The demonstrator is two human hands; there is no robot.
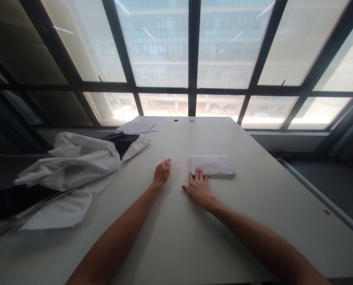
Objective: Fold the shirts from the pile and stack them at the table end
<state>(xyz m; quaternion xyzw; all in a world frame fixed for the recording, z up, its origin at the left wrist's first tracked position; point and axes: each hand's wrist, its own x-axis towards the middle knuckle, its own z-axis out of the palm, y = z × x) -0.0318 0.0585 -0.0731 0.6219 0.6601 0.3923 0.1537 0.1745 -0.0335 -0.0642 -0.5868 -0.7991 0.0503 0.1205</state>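
A folded white cloth [213, 165] lies flat as a neat rectangle in the middle of the table. My right hand [198, 189] is open and palm down, its fingertips resting on the near left edge of that cloth and its thumb out to the left. To the left of the cloth, my left hand [162, 172] is held closed with the fingers curled in, apart from the cloth. Nothing shows sticking out of the left hand.
A loose heap of white fabric [84, 162] with dark pieces [123, 143] covers the table's left side. Papers [137, 126] lie at the far left of the white table [253, 221]. Dark-framed windows [164, 47] stand behind it. A metal rail [321, 200] runs along the right.
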